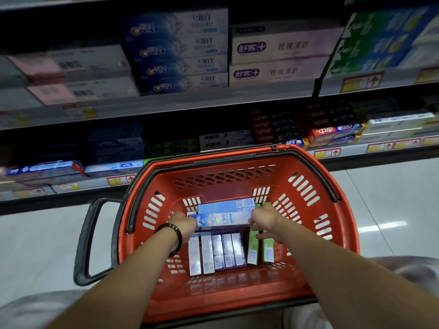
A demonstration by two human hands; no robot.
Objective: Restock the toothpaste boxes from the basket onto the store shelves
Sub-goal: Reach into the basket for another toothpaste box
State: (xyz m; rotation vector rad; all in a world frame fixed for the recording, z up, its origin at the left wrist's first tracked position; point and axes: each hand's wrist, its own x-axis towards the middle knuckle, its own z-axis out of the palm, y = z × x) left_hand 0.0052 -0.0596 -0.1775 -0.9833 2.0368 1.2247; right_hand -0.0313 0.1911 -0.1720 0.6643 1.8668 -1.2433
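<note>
The basket (225, 193) is glossy red plastic. The toothpaste box (221, 219) has a shiny holographic finish. The floor (392, 198) looks polished.

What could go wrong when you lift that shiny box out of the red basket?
The shiny blue box is held only at its ends by the left hand and right hand, so it might slip onto the white boxes below. The right hand is close above the green boxes and could knock them over.
</note>
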